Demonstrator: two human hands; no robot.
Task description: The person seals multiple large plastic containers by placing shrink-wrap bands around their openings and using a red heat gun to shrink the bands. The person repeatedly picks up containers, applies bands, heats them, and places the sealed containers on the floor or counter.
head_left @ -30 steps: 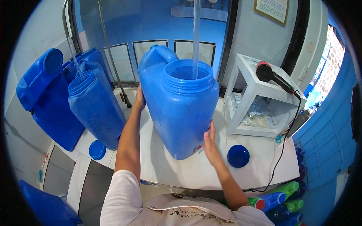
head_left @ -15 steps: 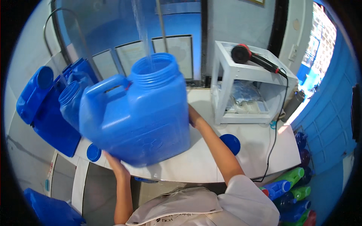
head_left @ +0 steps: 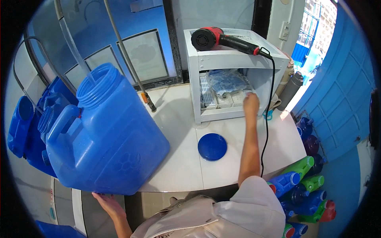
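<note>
We see a big blue jug [head_left: 107, 139] at the left end of the white counter [head_left: 178, 158], its base hanging over the front edge. It is tilted, its long axis running from the lower right up to the upper left, so the wide threaded mouth points up and to the left. The mouth is open, with no cap on it, and a thin clear tube [head_left: 73, 45] leads down into it; we cannot tell what, if anything, is inside, because the walls are opaque. A moulded handle runs along its left shoulder, and a faint honeycomb pattern is pressed into the lower side wall.

Our left hand [head_left: 106, 204] is under the jug's base, palm up and fingers spread against the plastic, propping it rather than closing round it. Our right hand [head_left: 251, 104] reaches into the open front of a small white cabinet [head_left: 206, 63] at the back of the counter, fingers loosely curled at the clear bags of small pieces [head_left: 226, 85] stored inside; we cannot tell whether it grips one.

A round blue lid [head_left: 212, 146] lies flat on the counter between the jug and the cabinet. A red and black hair dryer [head_left: 222, 39] lies on the cabinet's top. More blue jugs [head_left: 27, 123] stand open-mouthed to the left.
</note>
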